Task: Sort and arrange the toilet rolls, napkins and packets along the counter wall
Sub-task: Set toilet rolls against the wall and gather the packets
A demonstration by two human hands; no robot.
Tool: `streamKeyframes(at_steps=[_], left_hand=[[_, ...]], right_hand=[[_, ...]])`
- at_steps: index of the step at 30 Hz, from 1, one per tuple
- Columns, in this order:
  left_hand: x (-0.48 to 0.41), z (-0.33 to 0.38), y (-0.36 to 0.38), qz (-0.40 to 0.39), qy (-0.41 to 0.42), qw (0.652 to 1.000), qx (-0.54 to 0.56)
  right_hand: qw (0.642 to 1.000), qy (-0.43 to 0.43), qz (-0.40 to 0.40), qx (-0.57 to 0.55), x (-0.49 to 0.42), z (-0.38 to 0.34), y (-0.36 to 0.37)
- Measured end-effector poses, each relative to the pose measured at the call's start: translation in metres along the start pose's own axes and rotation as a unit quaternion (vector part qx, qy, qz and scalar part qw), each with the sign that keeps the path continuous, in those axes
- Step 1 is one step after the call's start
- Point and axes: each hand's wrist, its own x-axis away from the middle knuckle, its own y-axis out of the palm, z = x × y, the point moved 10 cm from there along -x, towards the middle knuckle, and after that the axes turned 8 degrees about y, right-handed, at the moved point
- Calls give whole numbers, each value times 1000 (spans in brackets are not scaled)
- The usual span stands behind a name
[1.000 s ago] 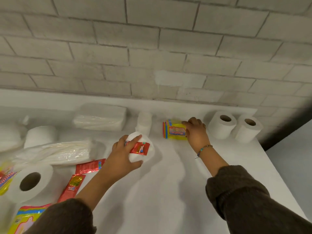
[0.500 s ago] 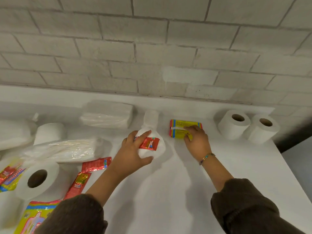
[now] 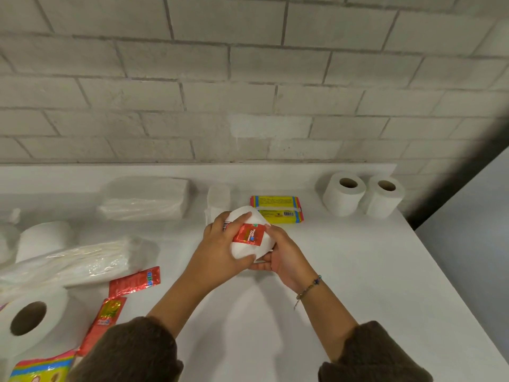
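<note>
- Over the middle of the white counter [image 3: 358, 285], just short of the row along the wall, both hands are together on one load. It is a white rounded paper roll [image 3: 245, 250] with a small red foil sachet [image 3: 249, 235] lying on its near face.
- The left hand [image 3: 217, 244] wraps the roll from the left, fingers over the top and thumb below. The right hand [image 3: 286, 256] cups it from the right and underneath. I cannot tell which digit pins the sachet.
- Straight ahead, a flat yellow packet with red-and-blue ends [image 3: 276, 209] lies by the wall, its long axis parallel to the wall.
- Forward and to the right, two upright white toilet rolls [image 3: 344, 194] stand side by side, with bare counter between them and the yellow packet.
- My judgement is that the held roll belongs in that gap, so the move runs forward-right, and the right hand is the nearer one.
- The sachet likely needs parting first. The loose red sachets [image 3: 135, 281] lie near-left, on the left hand's side.
- The sachet sits on a curved surface and may slip off.
</note>
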Motion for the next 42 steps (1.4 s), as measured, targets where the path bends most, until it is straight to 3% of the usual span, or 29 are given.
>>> streamKeyframes(at_steps=[8,12,16,20,26,28,31,33,37,42], left_hand=[[7,-5,-2,54,-22,994,95],[14,-1,1,84,-10,980,179],[22,-9,-30,137,-17,973,186],[24,-37,-82,169,-39,978,118],[-24,-103,-130,47,-22,998,-24],[-49,-127,-122,-26,-23,994,-104],[-69,-163,-88,-207,-64,942,-257],[-75,-171,-67,-258,-56,921,-286],[-71,-192,-37,-304,-27,914,-266],[-71,-223,-47,-286,-42,919,-268]], right_hand=[[999,10,-20,-28,2,0,17],[1000,-10,27,-14,-3,-4,17],[991,-58,117,-20,-7,-28,-6],[983,-126,125,47,-5,-81,4],[955,-209,189,97,-15,-128,41],[945,-228,210,107,-17,-134,57],[929,-242,256,111,-24,-132,74],[922,-236,283,116,-29,-127,81],[899,-223,339,162,-33,-117,101],[874,-202,372,239,-40,-115,116]])
